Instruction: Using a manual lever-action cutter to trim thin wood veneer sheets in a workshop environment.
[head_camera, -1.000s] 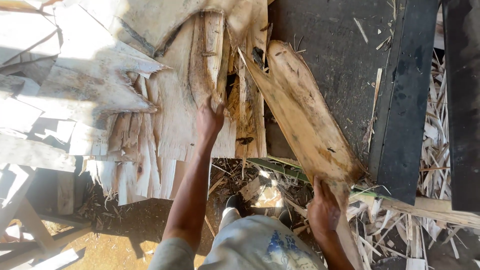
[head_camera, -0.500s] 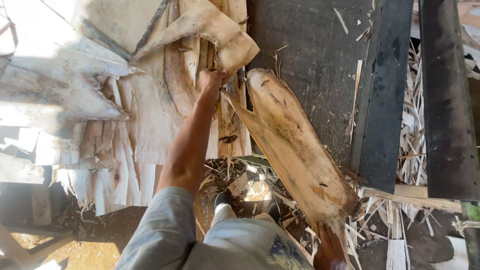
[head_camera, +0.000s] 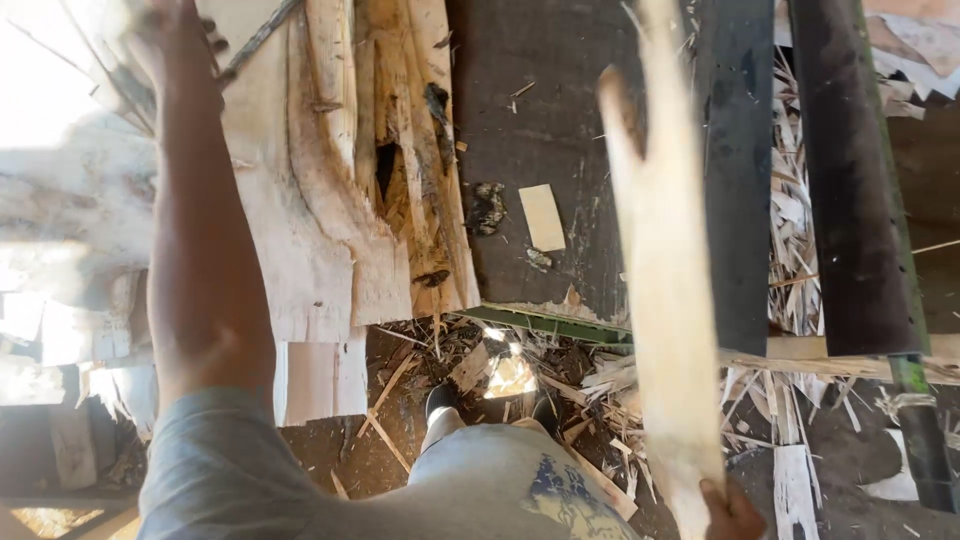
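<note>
Your right hand (head_camera: 733, 508), at the lower right of the frame, gripped a long veneer strip (head_camera: 665, 290) lifted clear of the bench (head_camera: 520, 130); your blurred left hand (head_camera: 170, 40), its grip unclear, reached the veneer pile (head_camera: 340, 180) at upper left, apparently mid-sorting.

veneer strip (head_camera: 665, 300): pale cream, blurred, possibly faintly streaked. stacked veneer sheets (head_camera: 330, 200): tan with brown grain and dark knots. conveyor surface (head_camera: 540, 130): dark grey. sleeve (head_camera: 215, 470): grey. trousers (head_camera: 500, 500): light grey, blue print.
</note>
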